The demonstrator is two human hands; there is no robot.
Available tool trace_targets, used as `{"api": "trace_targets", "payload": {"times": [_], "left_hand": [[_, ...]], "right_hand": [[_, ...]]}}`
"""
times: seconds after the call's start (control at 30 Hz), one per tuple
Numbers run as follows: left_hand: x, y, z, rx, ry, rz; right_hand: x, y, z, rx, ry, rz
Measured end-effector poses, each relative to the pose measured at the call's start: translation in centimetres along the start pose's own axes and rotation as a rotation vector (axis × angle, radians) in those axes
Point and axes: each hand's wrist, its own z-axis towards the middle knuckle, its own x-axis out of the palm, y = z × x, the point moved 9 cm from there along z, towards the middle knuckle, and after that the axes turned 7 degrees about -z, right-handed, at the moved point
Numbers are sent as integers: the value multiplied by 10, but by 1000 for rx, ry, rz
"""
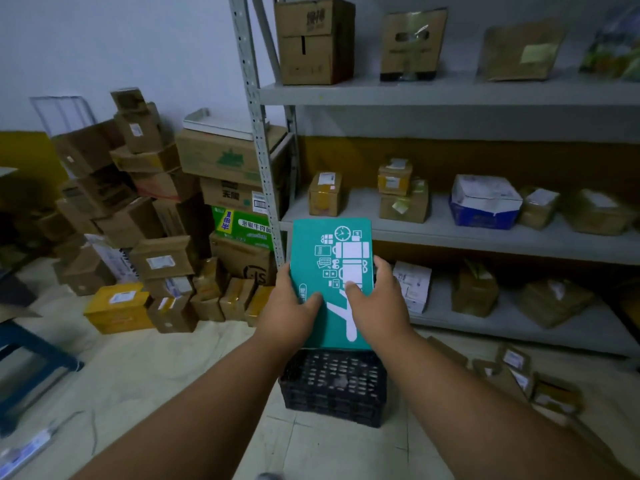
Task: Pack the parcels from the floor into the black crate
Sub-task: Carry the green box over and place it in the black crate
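A flat teal parcel with white printed icons is held up at the centre of the view, above the black crate. My left hand grips its lower left edge, thumb on the front. My right hand grips its lower right edge, thumb pressed on the white print. The black crate stands on the floor below the parcel; its latticed bottom shows and no parcel is visible inside. Several brown parcels lie on the floor to the right of the crate.
A grey metal shelf rack with many cardboard parcels fills the right side. A tall pile of cardboard boxes stands at the left against the wall. A blue stool is at the far left. Pale floor lies around the crate.
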Motion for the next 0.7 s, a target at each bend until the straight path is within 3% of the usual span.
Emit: {"api": "trace_targets", "payload": {"times": [0.33, 0.53, 0.7], "left_hand": [[-13, 55, 225, 14, 252, -58], [-13, 94, 308, -17, 296, -52], [12, 143, 349, -41, 269, -31]], "right_hand": [[116, 7, 146, 147, -110, -10], [168, 1, 206, 223, -88, -63], [209, -53, 245, 290, -23, -92]]}}
